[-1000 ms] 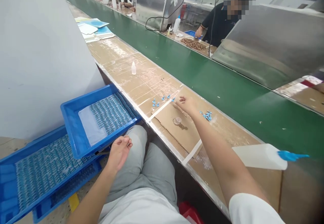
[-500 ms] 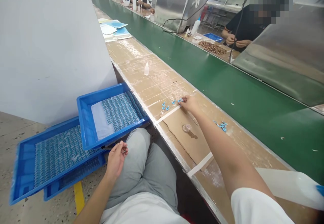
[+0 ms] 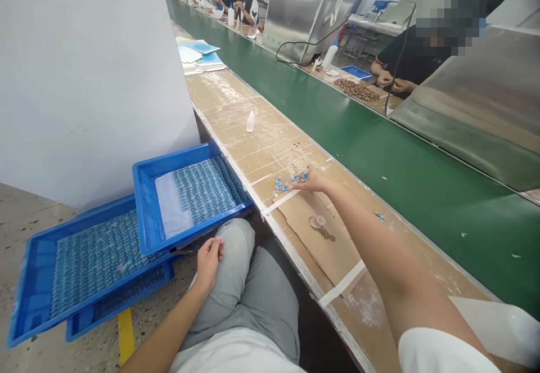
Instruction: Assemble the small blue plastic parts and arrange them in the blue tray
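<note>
My right hand (image 3: 313,181) reaches out over the cardboard-covered bench (image 3: 261,136), its fingers pinched together among a small cluster of blue plastic parts (image 3: 283,183). What the fingertips hold is too small to make out. My left hand (image 3: 210,260) rests over my left thigh with the fingers curled in a loose pinch, just below the upper blue tray (image 3: 145,204). That tray holds rows of small blue parts and a white sheet. A small clear cup (image 3: 317,221) stands on the cardboard near my right forearm.
A second, lower blue tray (image 3: 29,283) of blue parts sits to the left. A green conveyor belt (image 3: 379,159) runs along the bench's far side. A small white bottle (image 3: 250,121) stands further up. A person in black (image 3: 411,61) works opposite; others sit far off.
My right hand slid a little left along the bench to the cluster of blue parts and closed into a pinch. My left hand stayed near my thigh. The camera view shifted left.
</note>
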Available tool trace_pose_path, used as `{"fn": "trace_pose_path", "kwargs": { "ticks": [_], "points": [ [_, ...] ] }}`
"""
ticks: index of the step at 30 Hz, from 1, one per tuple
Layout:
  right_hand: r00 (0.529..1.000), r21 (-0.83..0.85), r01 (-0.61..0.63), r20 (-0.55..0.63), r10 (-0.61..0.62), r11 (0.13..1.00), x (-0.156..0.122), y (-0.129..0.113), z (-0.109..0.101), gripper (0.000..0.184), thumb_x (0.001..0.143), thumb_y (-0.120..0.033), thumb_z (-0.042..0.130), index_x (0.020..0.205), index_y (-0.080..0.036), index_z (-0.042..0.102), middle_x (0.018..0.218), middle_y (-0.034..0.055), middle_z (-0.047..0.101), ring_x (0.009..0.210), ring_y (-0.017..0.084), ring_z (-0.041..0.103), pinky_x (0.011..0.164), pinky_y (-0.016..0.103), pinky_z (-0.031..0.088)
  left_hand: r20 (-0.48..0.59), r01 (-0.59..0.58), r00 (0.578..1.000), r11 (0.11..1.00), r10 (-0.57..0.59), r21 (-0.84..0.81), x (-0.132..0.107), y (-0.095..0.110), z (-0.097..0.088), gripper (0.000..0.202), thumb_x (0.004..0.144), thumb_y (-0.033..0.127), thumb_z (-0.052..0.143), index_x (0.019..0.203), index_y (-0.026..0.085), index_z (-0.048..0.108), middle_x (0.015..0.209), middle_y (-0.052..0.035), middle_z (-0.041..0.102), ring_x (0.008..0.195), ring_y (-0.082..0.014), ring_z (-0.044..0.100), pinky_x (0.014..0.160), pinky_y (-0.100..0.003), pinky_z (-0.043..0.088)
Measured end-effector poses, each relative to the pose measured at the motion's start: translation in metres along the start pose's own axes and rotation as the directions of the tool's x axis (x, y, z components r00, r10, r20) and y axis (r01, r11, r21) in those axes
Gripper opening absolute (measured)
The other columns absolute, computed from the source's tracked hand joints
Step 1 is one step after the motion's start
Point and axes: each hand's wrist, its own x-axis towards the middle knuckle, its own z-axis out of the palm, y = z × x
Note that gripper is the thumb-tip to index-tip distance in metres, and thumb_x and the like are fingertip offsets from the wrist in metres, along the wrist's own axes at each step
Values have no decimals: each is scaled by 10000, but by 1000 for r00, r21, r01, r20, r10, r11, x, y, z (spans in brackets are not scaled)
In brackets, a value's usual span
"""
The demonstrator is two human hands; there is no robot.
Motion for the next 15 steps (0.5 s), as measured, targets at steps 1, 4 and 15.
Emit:
{"fn": "trace_pose_path", "kwargs": {
  "ticks": [1, 4, 15],
  "points": [
    [1000, -17, -5, 15, 6, 1000, 2, -3, 1, 1016, 345, -592, 866, 1181, -109, 549, 1176, 212, 609, 1057, 336, 604, 873, 414, 504, -2, -8, 1000, 1000, 8, 12, 1, -2, 0, 431, 698, 567, 681, 707, 137, 650, 659, -6, 594, 555, -91, 482, 519, -208, 367],
    [997, -48, 6, 71, -2, 999, 5, -13, 1, 864, 376, -600, 855, 1072, -153, 603, 1063, 129, 667, 953, 277, 636, 831, 363, 515, -8, -13, 1000, 1000, 13, 13, 5, -5, -1, 416, 715, 554, 667, 718, 138, 646, 654, -1, 589, 549, -86, 478, 509, -201, 358],
    [994, -4, 40, 100, -40, 999, 10, -20, 1, 959, 370, -470, 892, 1197, -122, 554, 1147, 141, 643, 973, 257, 644, 879, 370, 521, -6, 28, 1000, 999, -28, -32, 14, -6, -10, 418, 690, 550, 675, 704, 135, 638, 629, 0, 574, 531, -87, 468, 488, -201, 339]
  ]
}}
